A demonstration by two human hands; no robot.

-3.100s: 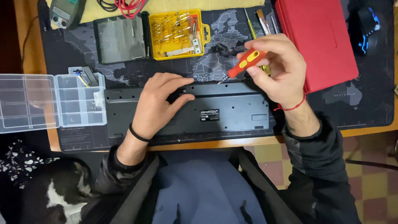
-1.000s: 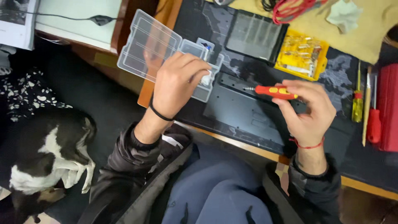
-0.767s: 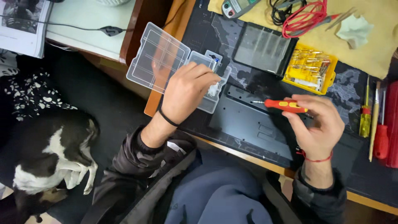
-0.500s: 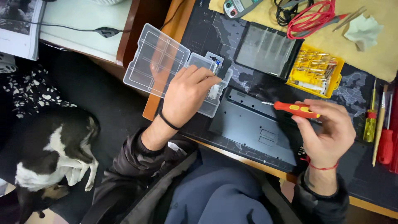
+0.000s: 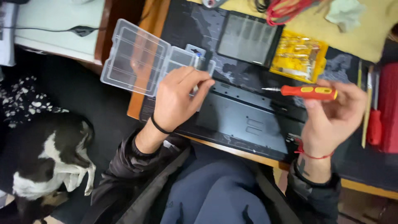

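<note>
1. Orange-handled screwdriver [image 5: 309,91] sits in the right hand [image 5: 331,120], pinched between thumb and fingers near the butt end, lying roughly level with the metal tip pointing left over the upturned black keyboard [image 5: 244,120].
2. Left hand [image 5: 178,99] is at the corner of the clear plastic organizer box [image 5: 141,58], fingers curled together and pointing into one of the small compartments. Can't tell if it's actually pinching anything, too small to see.
3. That box looks light and thin-walled, so I'd guess it slides or flexes easily. Half of it hangs past the desk edge, so hold it by the hinged middle, not the lid.
4. Screwdriver is stiff and light, and the ribbed handle is the obvious grip.
5. Also around: yellow bit case [image 5: 297,58], dark tray [image 5: 248,39], red test leads [image 5: 290,8], and a black-and-white dog [image 5: 45,161] on the floor to the left.
</note>
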